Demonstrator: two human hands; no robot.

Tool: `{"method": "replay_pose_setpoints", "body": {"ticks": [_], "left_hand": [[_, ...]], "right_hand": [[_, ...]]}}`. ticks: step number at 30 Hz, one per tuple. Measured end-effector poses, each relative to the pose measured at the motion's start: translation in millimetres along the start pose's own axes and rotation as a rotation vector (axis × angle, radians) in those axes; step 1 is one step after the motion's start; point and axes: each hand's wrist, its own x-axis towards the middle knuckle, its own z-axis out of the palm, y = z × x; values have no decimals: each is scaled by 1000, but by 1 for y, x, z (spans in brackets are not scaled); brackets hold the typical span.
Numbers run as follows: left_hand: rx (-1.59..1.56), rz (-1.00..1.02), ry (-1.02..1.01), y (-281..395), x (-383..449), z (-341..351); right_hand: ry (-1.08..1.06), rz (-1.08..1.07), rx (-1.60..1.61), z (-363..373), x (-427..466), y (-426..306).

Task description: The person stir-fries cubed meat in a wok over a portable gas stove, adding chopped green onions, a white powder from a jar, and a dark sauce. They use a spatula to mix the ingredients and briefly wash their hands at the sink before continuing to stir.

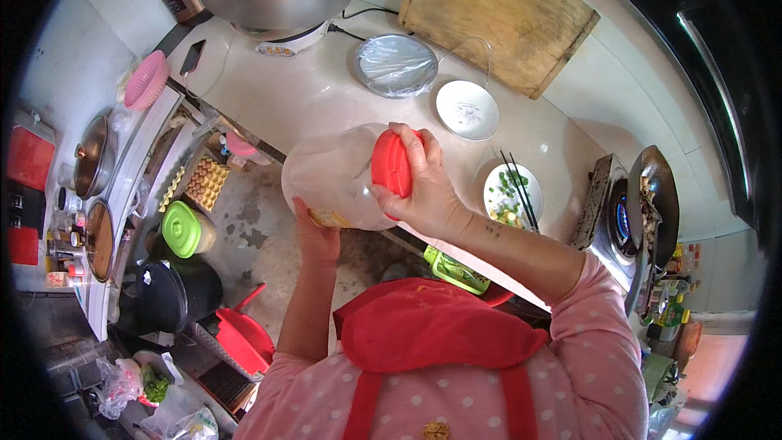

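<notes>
A large translucent plastic jar (330, 162) is held on its side in front of me, above the edge of the counter. My right hand (421, 177) grips its red screw lid (391, 165) at the right end. Under the jar's left part, my left hand (319, 238) supports the body near a yellow label (328, 218). The lid is on the jar's mouth. What the jar contains cannot be made out. Close to my right forearm stands a white bowl (492, 195) of chopped scallions and pale pieces, with black chopsticks (519, 186) laid across it.
On the counter (275, 98) are a white bowl (467, 111), a film-covered metal dish (396, 65) and a phone (193, 57). A wooden cutting board (495, 12) leans on the wall. At right, a wok (663, 208) with food stands by a lit gas burner (622, 217). Eggs (208, 182) sit lower left.
</notes>
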Motion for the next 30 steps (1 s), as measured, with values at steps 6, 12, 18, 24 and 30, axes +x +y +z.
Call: {"method": "replay_pose_setpoints", "body": {"ticks": [6, 12, 18, 24, 30], "left_hand": [[74, 214, 114, 8, 0, 11], [101, 403, 58, 19, 13, 40], [-356, -102, -341, 21, 15, 64], [269, -447, -344, 33, 29, 9], [379, 300, -119, -18, 23, 3]], "right_hand": [[-156, 216, 521, -30, 35, 3], [56, 228, 638, -36, 51, -32], [99, -435, -412, -38, 30, -63], [-65, -297, -415, -52, 31, -30], [-213, 505, 561, -67, 67, -3]]}}
